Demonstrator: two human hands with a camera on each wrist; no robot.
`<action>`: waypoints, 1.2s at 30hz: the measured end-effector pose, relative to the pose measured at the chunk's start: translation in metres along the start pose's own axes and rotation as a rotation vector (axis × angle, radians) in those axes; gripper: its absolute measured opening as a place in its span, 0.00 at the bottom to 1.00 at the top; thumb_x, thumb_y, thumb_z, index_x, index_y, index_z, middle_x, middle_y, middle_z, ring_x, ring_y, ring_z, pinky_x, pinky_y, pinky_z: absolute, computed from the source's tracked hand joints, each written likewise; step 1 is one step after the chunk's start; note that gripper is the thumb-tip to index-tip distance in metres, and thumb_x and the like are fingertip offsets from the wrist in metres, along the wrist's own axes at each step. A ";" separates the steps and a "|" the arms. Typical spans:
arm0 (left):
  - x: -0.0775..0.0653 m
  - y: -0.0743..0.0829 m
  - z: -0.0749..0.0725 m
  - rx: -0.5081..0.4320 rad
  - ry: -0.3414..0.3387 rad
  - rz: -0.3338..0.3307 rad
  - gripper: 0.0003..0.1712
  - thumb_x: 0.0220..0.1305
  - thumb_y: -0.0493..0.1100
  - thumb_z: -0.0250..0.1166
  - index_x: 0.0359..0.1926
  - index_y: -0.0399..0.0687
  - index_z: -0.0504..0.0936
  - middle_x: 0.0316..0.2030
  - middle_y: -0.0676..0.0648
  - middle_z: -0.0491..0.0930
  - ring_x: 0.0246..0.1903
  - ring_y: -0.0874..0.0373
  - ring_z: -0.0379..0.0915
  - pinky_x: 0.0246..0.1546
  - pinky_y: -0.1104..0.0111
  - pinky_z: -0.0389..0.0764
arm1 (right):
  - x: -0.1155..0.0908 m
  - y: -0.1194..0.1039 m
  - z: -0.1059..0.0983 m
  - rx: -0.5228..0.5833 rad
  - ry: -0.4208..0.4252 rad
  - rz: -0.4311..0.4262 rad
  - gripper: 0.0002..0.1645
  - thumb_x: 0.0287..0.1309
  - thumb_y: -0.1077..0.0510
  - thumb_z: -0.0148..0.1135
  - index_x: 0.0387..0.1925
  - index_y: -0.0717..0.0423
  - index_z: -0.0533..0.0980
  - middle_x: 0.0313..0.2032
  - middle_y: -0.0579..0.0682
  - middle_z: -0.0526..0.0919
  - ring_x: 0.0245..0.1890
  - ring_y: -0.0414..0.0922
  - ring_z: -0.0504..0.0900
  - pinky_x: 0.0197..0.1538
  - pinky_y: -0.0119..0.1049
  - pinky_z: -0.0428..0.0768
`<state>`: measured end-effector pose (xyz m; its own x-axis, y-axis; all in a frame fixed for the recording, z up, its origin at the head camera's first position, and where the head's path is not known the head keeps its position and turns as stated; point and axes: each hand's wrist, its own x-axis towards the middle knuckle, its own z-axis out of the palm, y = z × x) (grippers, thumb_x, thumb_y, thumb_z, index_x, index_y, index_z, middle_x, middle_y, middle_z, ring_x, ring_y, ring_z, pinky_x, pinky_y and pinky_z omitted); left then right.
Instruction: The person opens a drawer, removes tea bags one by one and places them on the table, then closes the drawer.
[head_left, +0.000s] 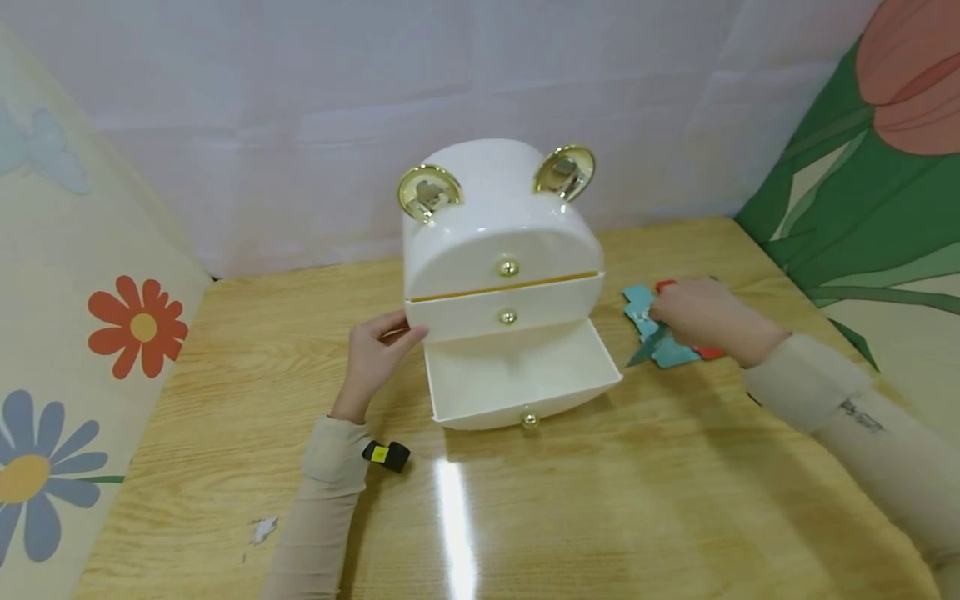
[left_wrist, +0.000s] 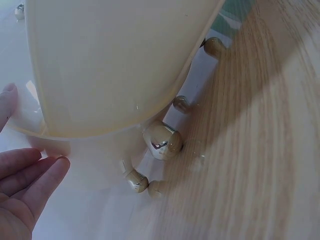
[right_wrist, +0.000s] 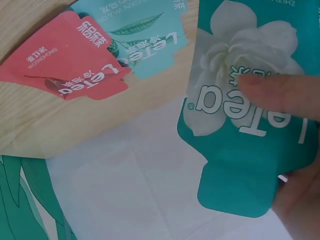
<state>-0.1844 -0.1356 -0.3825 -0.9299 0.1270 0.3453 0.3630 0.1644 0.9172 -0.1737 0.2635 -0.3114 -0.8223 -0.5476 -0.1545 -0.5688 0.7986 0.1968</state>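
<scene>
A white storage box (head_left: 504, 242) with gold-rimmed ears and round gold knobs has its bottom drawer (head_left: 517, 375) pulled out; nothing shows inside. My left hand (head_left: 377, 354) touches the box's left front corner, thumb at the front, fingers along the side. In the left wrist view, these fingers (left_wrist: 42, 187) are straight beside the pale drawer wall (left_wrist: 120, 65). To the right of the box, my right hand (head_left: 701, 312) pinches a dark green tea packet (right_wrist: 240, 165) with a white flower print, thumb across its face. Light blue (right_wrist: 145, 35) and red (right_wrist: 65, 60) tea packets lie below that hand.
A small black item with a yellow patch (head_left: 386, 455) is beside the left sleeve. A whitish mark (head_left: 264, 530) shows on the wooden table (head_left: 600, 517) at the front left. White cloth (head_left: 315, 125) hangs behind, and flower-patterned panels (head_left: 885, 192) flank the table.
</scene>
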 end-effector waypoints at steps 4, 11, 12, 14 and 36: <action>-0.003 0.016 0.000 0.027 0.000 0.010 0.17 0.51 0.30 0.65 0.42 0.22 0.77 0.40 0.29 0.77 0.39 0.43 0.76 0.37 0.72 0.79 | 0.009 -0.003 0.003 -0.109 0.000 -0.059 0.18 0.37 0.74 0.60 0.12 0.50 0.68 0.16 0.45 0.71 0.21 0.44 0.69 0.25 0.41 0.75; -0.005 0.020 0.000 0.037 0.001 0.016 0.17 0.51 0.29 0.65 0.43 0.22 0.77 0.40 0.30 0.77 0.40 0.44 0.76 0.37 0.71 0.79 | 0.027 -0.011 0.013 -0.267 0.039 -0.091 0.14 0.34 0.68 0.68 0.12 0.51 0.72 0.17 0.47 0.76 0.27 0.48 0.71 0.36 0.43 0.72; -0.005 0.019 0.000 0.041 0.001 0.018 0.17 0.51 0.29 0.64 0.43 0.22 0.77 0.40 0.29 0.77 0.40 0.45 0.76 0.38 0.71 0.79 | 0.030 -0.012 0.015 -0.276 0.051 -0.095 0.14 0.33 0.68 0.68 0.12 0.51 0.72 0.17 0.47 0.76 0.29 0.48 0.71 0.39 0.44 0.71; -0.004 0.014 0.000 0.038 0.005 0.023 0.16 0.51 0.29 0.65 0.42 0.22 0.77 0.40 0.30 0.77 0.39 0.46 0.76 0.37 0.71 0.79 | 0.035 -0.011 0.019 -0.302 0.113 -0.123 0.14 0.35 0.70 0.64 0.11 0.50 0.71 0.17 0.47 0.76 0.32 0.49 0.71 0.48 0.48 0.70; -0.004 0.014 0.004 0.008 -0.019 0.015 0.17 0.51 0.30 0.65 0.43 0.23 0.78 0.40 0.30 0.78 0.40 0.47 0.77 0.38 0.69 0.79 | 0.052 0.012 0.070 -0.188 0.257 -0.191 0.17 0.39 0.69 0.62 0.37 0.57 0.76 0.44 0.55 0.78 0.44 0.52 0.68 0.47 0.53 0.71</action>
<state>-0.1755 -0.1299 -0.3723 -0.9231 0.1478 0.3549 0.3773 0.1704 0.9103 -0.2221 0.2623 -0.3849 -0.6644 -0.7465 0.0373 -0.6860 0.6289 0.3659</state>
